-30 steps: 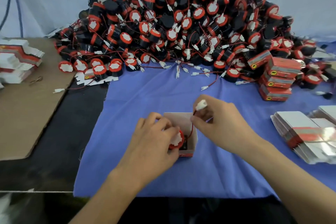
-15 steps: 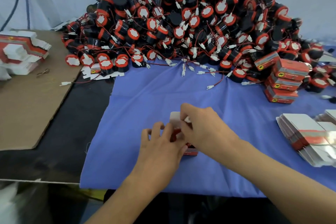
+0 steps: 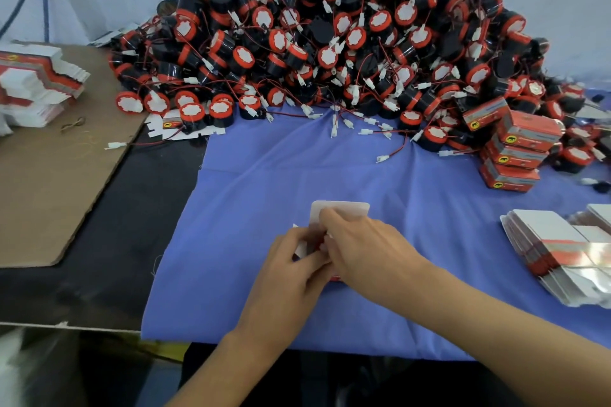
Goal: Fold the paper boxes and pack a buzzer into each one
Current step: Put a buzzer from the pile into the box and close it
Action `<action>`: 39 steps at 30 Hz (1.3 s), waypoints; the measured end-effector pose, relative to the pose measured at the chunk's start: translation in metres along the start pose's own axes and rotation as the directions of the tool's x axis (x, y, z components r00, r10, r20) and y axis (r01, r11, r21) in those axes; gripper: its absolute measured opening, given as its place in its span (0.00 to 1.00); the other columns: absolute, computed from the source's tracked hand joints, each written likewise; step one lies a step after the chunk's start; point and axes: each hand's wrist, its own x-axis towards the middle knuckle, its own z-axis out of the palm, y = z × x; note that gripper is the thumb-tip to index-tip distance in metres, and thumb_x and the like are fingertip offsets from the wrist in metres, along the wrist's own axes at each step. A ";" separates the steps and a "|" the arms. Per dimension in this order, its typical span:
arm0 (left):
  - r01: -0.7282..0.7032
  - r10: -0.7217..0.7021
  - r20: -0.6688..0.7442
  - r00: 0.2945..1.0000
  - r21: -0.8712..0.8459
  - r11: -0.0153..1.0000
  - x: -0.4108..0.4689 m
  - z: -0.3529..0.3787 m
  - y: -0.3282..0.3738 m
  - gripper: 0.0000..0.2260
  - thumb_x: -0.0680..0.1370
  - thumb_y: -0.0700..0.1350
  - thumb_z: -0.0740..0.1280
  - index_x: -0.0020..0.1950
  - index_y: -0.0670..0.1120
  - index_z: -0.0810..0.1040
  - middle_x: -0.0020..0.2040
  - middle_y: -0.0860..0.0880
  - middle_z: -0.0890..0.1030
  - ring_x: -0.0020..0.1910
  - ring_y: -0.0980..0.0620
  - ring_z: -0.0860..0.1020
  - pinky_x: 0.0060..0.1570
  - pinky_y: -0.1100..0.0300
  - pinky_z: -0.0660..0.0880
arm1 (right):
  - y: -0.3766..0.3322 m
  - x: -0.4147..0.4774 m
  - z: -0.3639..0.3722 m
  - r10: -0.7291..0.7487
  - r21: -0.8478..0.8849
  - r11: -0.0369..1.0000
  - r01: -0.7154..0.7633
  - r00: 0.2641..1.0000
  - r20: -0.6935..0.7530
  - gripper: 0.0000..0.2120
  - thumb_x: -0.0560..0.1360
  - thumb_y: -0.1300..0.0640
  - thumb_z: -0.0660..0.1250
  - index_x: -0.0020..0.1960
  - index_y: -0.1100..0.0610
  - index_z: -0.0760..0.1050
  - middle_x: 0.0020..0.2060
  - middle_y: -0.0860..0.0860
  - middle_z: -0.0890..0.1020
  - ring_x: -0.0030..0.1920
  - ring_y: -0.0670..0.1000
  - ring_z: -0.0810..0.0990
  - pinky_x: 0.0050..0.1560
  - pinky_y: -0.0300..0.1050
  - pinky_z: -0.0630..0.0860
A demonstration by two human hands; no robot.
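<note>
A small paper box (image 3: 340,210) stands on the blue cloth (image 3: 264,195) near the front, its white lid flap sticking up behind my fingers. My left hand (image 3: 291,269) holds the box's left side, fingers curled around a side flap. My right hand (image 3: 363,248) lies over the box's top and right side, fingers pressing down into the opening. The buzzer inside is hidden by both hands. A big pile of black-and-red buzzers (image 3: 330,43) with red wires and white plugs fills the back.
Closed red boxes (image 3: 515,149) are stacked at the right of the pile. Flat unfolded box blanks (image 3: 562,258) lie at the right edge, more blanks (image 3: 33,82) on brown cardboard (image 3: 49,192) at the left. One flat blank (image 3: 185,129) lies under buzzers at the pile's left foot.
The buzzer and its white plug, visible a second ago, have gone down into the box. My right hand has moved over the opening and both hands now cover the box.
</note>
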 end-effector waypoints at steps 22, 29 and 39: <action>0.008 -0.010 -0.017 1.000 -0.108 0.994 -0.005 0.004 -0.008 0.09 0.82 0.55 0.66 0.60 0.58 0.82 0.65 0.68 0.70 0.63 0.54 0.73 0.57 0.70 0.70 | -0.009 -0.006 -0.002 0.079 -0.383 0.917 -0.109 0.993 -0.092 0.18 0.67 0.56 0.75 0.32 0.50 0.65 0.28 0.46 0.74 0.37 0.52 0.71 0.38 0.44 0.58; 0.257 -0.231 0.115 0.966 -0.471 0.844 -0.007 0.005 -0.013 0.17 0.77 0.54 0.70 0.66 0.58 0.76 0.64 0.65 0.74 0.59 0.56 0.78 0.54 0.67 0.76 | -0.014 0.001 0.008 0.042 -0.018 0.999 -0.042 0.999 -0.013 0.08 0.75 0.63 0.61 0.48 0.52 0.74 0.41 0.45 0.77 0.37 0.47 0.75 0.37 0.47 0.69; 0.298 -0.285 0.104 0.953 -0.499 0.814 -0.009 0.003 -0.011 0.29 0.75 0.56 0.73 0.72 0.43 0.75 0.62 0.66 0.75 0.57 0.57 0.80 0.53 0.66 0.79 | -0.004 -0.005 0.014 -0.014 0.092 0.996 0.017 1.000 -0.027 0.08 0.81 0.61 0.57 0.57 0.55 0.72 0.52 0.47 0.81 0.53 0.51 0.76 0.53 0.49 0.74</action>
